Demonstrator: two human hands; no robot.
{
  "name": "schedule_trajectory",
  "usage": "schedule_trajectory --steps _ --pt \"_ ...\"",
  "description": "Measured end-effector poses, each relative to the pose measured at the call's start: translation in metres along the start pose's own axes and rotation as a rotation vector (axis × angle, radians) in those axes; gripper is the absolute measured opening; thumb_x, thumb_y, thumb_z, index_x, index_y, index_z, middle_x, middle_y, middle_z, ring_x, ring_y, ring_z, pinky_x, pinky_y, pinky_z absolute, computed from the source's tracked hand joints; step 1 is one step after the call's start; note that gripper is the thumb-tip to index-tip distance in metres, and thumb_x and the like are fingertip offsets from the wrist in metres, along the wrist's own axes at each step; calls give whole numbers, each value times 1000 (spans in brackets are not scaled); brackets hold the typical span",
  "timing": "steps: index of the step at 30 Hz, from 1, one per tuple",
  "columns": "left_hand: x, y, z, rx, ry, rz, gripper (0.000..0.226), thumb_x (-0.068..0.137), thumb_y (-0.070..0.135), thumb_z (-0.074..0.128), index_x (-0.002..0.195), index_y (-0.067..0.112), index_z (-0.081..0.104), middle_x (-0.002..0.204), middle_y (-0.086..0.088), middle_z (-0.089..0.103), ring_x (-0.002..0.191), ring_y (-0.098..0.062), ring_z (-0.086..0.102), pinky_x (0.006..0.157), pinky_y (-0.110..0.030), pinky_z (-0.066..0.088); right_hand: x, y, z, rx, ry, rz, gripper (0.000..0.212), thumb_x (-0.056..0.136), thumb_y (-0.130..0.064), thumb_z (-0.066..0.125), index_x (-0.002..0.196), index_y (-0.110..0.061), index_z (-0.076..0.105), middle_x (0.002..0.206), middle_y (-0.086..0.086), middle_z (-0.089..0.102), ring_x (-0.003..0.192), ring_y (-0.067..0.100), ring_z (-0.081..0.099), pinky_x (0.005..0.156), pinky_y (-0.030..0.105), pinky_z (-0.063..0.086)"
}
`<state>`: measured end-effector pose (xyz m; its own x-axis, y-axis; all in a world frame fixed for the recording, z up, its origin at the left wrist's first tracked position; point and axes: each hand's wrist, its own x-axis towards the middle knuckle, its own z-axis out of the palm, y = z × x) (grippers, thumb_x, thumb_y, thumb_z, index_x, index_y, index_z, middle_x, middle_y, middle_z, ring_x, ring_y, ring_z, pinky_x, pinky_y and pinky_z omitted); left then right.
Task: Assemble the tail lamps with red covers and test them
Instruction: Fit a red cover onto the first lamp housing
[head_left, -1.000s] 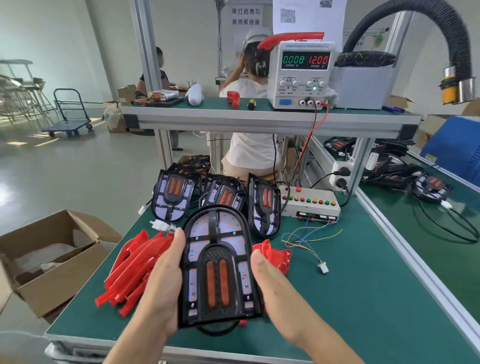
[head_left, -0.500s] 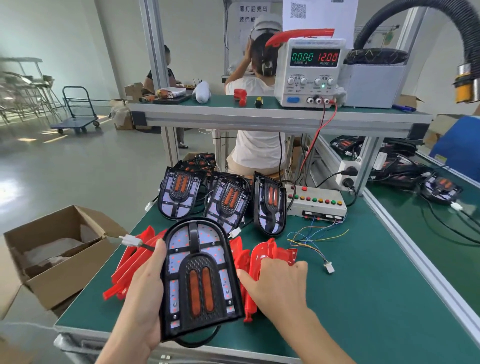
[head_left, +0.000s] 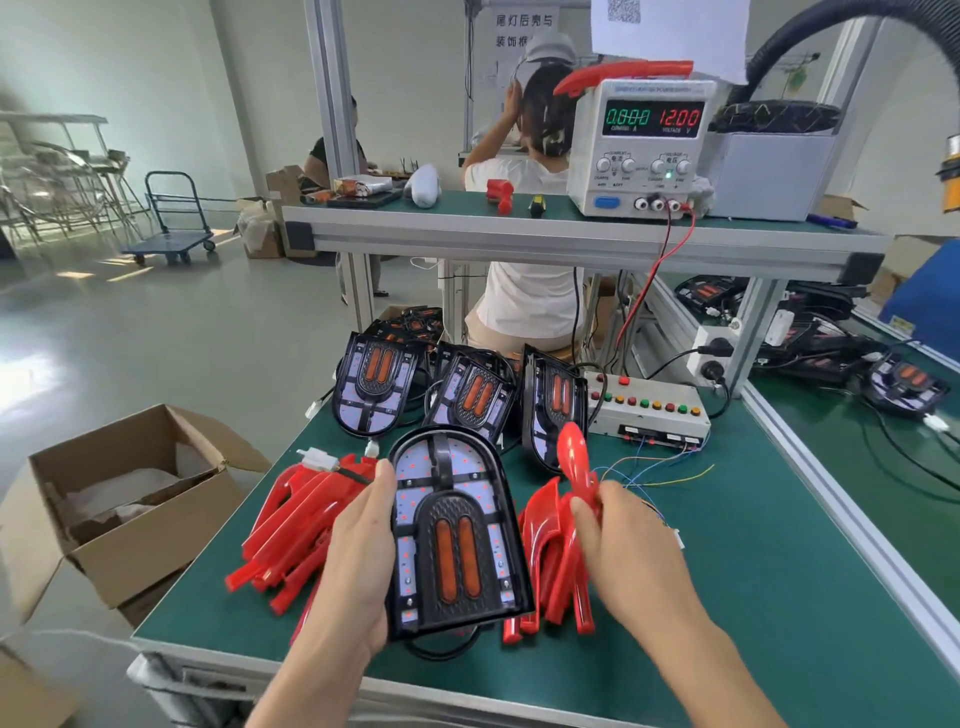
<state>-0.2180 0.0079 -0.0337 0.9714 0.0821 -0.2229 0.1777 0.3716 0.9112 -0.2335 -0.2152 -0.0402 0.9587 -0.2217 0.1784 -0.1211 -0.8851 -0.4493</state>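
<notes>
Left hand (head_left: 358, 561) grips tail lamp (head_left: 454, 530), fingers hidden; right hand (head_left: 631, 551) clutches red cover (head_left: 574, 462)

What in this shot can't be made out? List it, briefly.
- Head view: the right hand's fingers, hidden behind its back where it grips the glossy red plastic cover.
- Black cable beneath the black arch-shaped tail lamp, covered by the lamp.
- Wall sign, cut off.

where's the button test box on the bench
In the head view the button test box sits at the back right of the green bench, right of the leaning tail lamps, below the power supply.
</notes>
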Motion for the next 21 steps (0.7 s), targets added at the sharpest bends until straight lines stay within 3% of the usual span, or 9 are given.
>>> schedule_trajectory --steps 2,4,6,8,12,16,21 --pt "1 -2 8 11 0 1 51 102 55 45 101 18 79 104 -17 77 94 -37 75 87 -58 58 -6 4 -11 206 19 -17 18 105 -41 42 112 -25 48 98 -6 65 94 25 62 82 41 47" --pt "2 -3 17 20 -3 -3 52 102 54 44 103 15 78 103 -17 77 94 -37 75 90 -60 56 -12 2 -16 318 41 -32 24 105 -33 42 129 -28 44 102 -9 64 94 19 62 81 38 45" --pt "3 -5 24 18 -6 -13 53 103 53 45 105 12 77 102 -17 77 94 -37 75 91 -62 56 -18 -2 -17 408 97 -58 27 105 -26 42 131 -30 45 95 -13 62 86 5 58 72 25 41" --pt "3 -7 29 32 -16 -14 53 103 53 44 104 13 77 103 -17 77 95 -37 74 92 -61 55 -22 -7 -17 472 152 -71 29 105 -28 44 133 -31 50 97 -14 64 88 2 58 71 17 37" --pt "2 -8 36 73 -26 4 53 104 55 41 109 15 76 105 -14 77 98 -34 74 95 -59 55 -29 -16 -13 525 156 -37 37 104 -37 47 140 -29 49 111 -8 69 100 11 62 80 15 39" --pt "-1 -9 43 79 -16 28 52 104 54 42 106 16 77 107 -15 77 101 -36 73 96 -60 53 -33 -23 -6 535 108 21 16 106 -35 43 120 -33 37 106 -3 66 96 23 63 80 37 45" --pt "-12 -9 50 73 -21 75 57 104 51 44 112 -2 66 108 -23 73 101 -40 70 97 -67 49 -33 -29 -2 410 161 12 11 101 -37 53 104 -36 42 102 -11 58 89 17 55 75 33 38"
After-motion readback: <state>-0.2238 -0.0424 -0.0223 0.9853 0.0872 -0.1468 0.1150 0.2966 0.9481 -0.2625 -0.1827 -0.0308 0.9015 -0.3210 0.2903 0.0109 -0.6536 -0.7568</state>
